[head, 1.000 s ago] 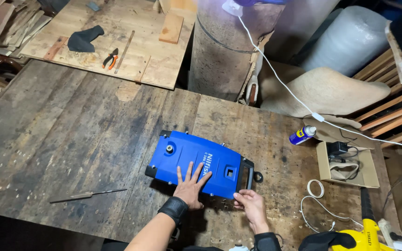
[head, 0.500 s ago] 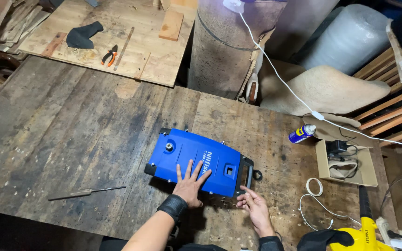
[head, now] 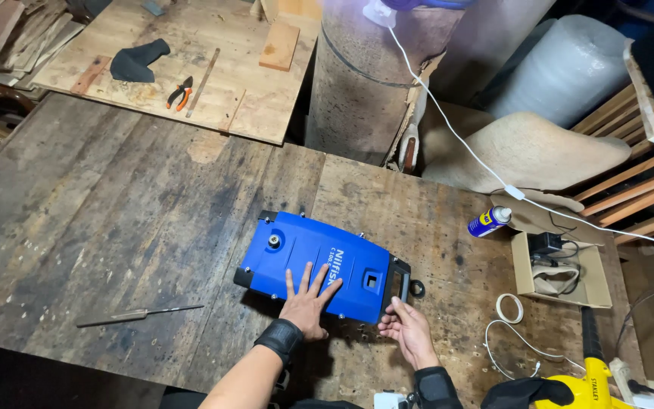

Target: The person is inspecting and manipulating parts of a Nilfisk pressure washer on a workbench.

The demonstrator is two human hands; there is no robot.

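Blue moulded plastic is what you are pressing on: the blue housing (head: 318, 265) is lying flat on the worn wooden table (head: 115, 220), tilted slightly, with its black end frame (head: 398, 282) pointing toward the cardboard box (head: 562, 266).

Your left hand (head: 306, 304) is resting flat on the near edge of the housing, fingers spread wide and gripping nothing. Your right hand (head: 407, 330) is sitting just beside the housing's near right corner, fingers loosely curled and touching the black frame, closed on nothing.

Judging by its look, the housing is a stiff, hollow shell, probably light for its bulk, with a smooth top that may be slippery under a flat palm. The black frame and the two long edges are looking like the surest places to take hold; the small round fitting (head: 273, 241) on top is likely too small to lift by.

Beyond the housing's frame end, the open cardboard box is holding a dark adapter with its cord and some pale folded material; I cannot tell more. A spray can (head: 488, 221) is lying between the housing and the box, toward the far side. On the opposite side of the housing, near the table's front, a slim metal tool (head: 139, 314) is lying apart.
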